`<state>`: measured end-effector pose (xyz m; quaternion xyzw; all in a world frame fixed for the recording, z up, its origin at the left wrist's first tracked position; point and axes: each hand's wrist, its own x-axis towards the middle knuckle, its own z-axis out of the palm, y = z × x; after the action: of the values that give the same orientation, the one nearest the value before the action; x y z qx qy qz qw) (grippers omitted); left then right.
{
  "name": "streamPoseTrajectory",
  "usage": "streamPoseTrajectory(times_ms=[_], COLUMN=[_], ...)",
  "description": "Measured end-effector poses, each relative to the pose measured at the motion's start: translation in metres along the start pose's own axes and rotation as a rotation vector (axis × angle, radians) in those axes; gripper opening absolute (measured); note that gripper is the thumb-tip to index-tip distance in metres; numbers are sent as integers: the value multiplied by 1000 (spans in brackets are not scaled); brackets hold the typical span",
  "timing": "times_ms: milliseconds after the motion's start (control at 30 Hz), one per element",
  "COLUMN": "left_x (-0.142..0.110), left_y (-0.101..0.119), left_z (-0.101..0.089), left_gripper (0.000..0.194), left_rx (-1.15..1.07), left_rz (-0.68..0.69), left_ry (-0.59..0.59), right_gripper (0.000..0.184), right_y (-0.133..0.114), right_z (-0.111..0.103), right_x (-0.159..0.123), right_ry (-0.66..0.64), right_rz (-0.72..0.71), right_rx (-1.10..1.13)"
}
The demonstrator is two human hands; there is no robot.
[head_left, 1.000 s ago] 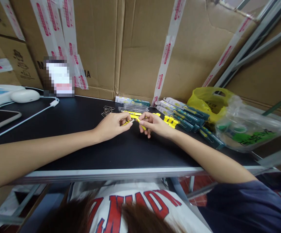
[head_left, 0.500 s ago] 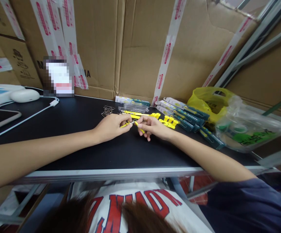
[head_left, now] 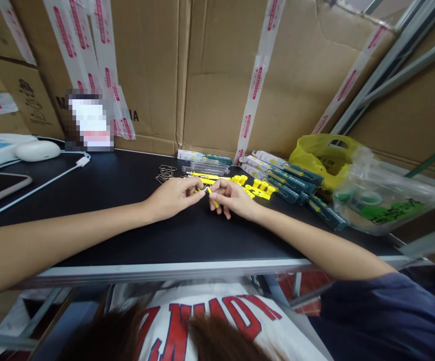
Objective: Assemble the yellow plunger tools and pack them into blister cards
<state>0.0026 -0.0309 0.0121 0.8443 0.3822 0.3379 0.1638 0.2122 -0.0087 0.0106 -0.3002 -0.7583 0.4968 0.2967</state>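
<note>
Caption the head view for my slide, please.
Left hand and right hand hold small yellow pieces above a black tabletop.

Soft, diffuse, rather dim light falls on the flat black counter (head_left: 164,243); coarse pixels mask the upright, glowing white rectangular screen (head_left: 92,120); wide-angle stretch and slight blur soften the crinkled clear plastic bag (head_left: 390,198).

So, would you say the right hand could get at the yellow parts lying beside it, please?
Probably yes: the yellow parts lie close by the right hand, with nothing visible between. Its grip is on a small yellow piece, though, so it would likely have to let go first.
</note>
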Motion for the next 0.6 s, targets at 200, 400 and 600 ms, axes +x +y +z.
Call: streamPoseTrajectory(times_ms=[200, 400, 600], left_x=[1, 3, 3], left_y=[-1, -3, 3], left_z=[1, 2, 1], left_gripper=[23, 25, 23], left_rx=[-140, -312, -381], left_rz=[-52, -54, -72], left_ry=[-61, -132, -243], right_gripper=[32, 19, 17], right_y=[1, 2, 2], right_z=[0, -6, -14], right_x=[-2, -1, 2], right_ry=[106, 193, 181], right_rz=[-139, -250, -289], right_rx=[-262, -627, -879])
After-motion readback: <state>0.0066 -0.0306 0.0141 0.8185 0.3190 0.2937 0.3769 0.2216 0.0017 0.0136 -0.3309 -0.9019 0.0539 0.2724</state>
